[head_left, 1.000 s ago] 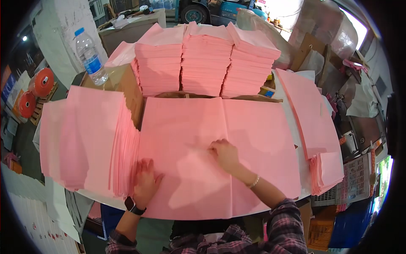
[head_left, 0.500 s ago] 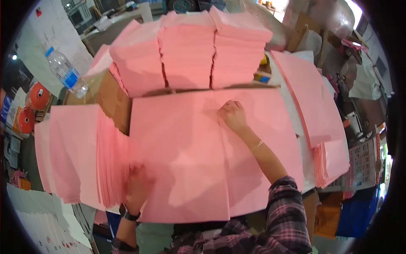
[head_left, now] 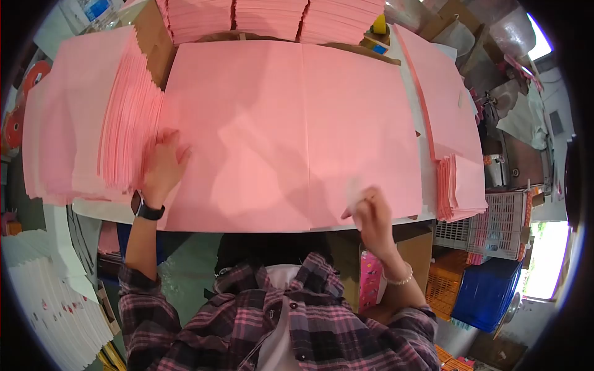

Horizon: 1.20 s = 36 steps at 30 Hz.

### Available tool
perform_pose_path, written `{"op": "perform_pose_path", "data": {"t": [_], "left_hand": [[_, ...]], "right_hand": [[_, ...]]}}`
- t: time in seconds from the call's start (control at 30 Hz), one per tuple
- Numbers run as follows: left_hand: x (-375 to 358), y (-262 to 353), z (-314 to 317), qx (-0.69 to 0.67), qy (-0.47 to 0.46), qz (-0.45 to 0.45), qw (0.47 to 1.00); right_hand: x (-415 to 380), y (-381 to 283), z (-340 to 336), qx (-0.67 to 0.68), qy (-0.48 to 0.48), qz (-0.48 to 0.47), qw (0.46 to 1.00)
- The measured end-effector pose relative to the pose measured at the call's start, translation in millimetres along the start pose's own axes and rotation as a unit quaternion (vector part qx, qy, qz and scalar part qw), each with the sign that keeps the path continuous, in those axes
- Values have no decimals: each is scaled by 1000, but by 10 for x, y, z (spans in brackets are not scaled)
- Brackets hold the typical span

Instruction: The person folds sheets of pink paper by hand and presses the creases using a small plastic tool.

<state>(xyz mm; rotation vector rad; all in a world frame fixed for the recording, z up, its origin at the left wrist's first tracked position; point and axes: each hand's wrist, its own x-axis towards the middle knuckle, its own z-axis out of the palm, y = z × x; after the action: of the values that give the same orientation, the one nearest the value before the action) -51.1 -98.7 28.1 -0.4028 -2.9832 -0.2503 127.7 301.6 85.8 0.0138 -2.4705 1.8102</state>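
A large pink paper sheet (head_left: 247, 105) lies spread before me, with a crease running down it right of the middle. My left hand (head_left: 162, 166) is at its left side, against the edge of a stack of folded pink sheets (head_left: 124, 117); thumb and fingers are apart, the fingertips partly blurred. Over the lower right of the sheet, my right hand (head_left: 372, 216) has its fingers curled together. A pale, blurred shape shows by those fingers, too smeared to name.
Tall stacks of pink paper (head_left: 266, 21) stand at the back beside a cardboard box (head_left: 154, 43). To the right lie a long pink sheet pile (head_left: 436, 93) and a small folded bundle (head_left: 461, 185). A white plastic crate (head_left: 495, 226) and blue bin (head_left: 486, 290) sit lower right.
My right hand has left the crease near the sheet's far edge and come down toward the near edge. My left hand stays by the folded stack. The view has tilted downward.
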Motion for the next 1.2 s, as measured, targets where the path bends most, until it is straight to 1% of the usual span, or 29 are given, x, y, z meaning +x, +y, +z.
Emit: {"op": "perform_pose_path", "data": {"t": [0.03, 0.07, 0.1, 0.13, 0.17, 0.23, 0.3, 0.33, 0.4, 0.43, 0.53, 0.67, 0.87, 0.97, 1.2], "left_hand": [[-2, -5, -1, 18, -6, 11, 1000], [-7, -13, 2, 17, -10, 7, 1000], [0, -27, 4, 6, -5, 11, 1000], [5, -40, 6, -5, 0, 16, 1000], [-3, -39, 3, -16, 5, 23, 1000], [3, -12, -10, -24, -4, 13, 1000], [22, 18, -16, -40, -19, -7, 999], [24, 22, -12, -40, -24, -2, 999], [31, 23, 17, -15, -14, -8, 1000], [38, 25, 38, -3, -9, -12, 1000], [60, -18, 98, 7, 3, 3, 1000], [61, -54, 125, 6, 6, 11, 1000], [69, -12, 79, 9, -9, 2, 1000], [84, 56, 21, 6, -48, -34, 998], [93, 44, 53, 12, -39, -33, 999]], "right_hand": [[106, -189, 5, 105, 13, -23, 994], [175, -376, 16, 227, 44, -40, 972], [218, -569, 36, 346, 77, -54, 934], [237, -753, 73, 421, 75, -132, 894], [243, -943, 110, 490, 74, -210, 843], [237, -1366, 188, 501, 37, -311, 807], [177, -1643, 361, 501, 93, -383, 770], [130, -1662, 427, 499, 100, -382, 771], [14, -1679, 496, 541, 19, -427, 724], [-45, -1697, 481, 538, 24, -427, 726], [-190, -1800, 446, 537, 31, -338, 772], [-385, -2040, 393, 532, 40, -211, 819], [-385, -2063, 388, 539, 60, -207, 814], [-385, -2071, 393, 544, 70, -203, 811], [-381, -2074, 419, 547, 88, -200, 808]]}}
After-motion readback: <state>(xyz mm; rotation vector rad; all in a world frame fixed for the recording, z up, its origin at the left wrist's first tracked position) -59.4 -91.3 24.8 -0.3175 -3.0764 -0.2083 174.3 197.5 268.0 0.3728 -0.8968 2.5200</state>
